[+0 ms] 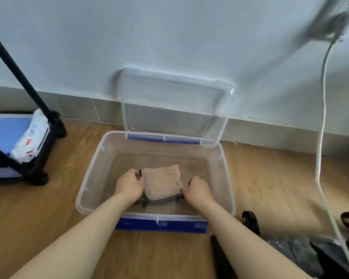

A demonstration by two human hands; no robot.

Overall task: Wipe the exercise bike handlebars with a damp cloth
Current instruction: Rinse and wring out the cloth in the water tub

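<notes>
— Peach cloth (162, 183), dark-edged: where does it lie?
— On the bottom of the clear plastic bin (90, 174), between both hands.
— How do they hold it?
— The left hand (129, 185) curls its fingers round the cloth's left edge; the right hand (198, 191) pinches the near right corner.
— And around the bin?
— Its lid (173, 105) leans on the wall (169, 37) at the far side. The bin stands on a wooden floor (270, 178), a black stand (18, 73) to the left, a white cable (320, 137) hanging to the right.
</notes>
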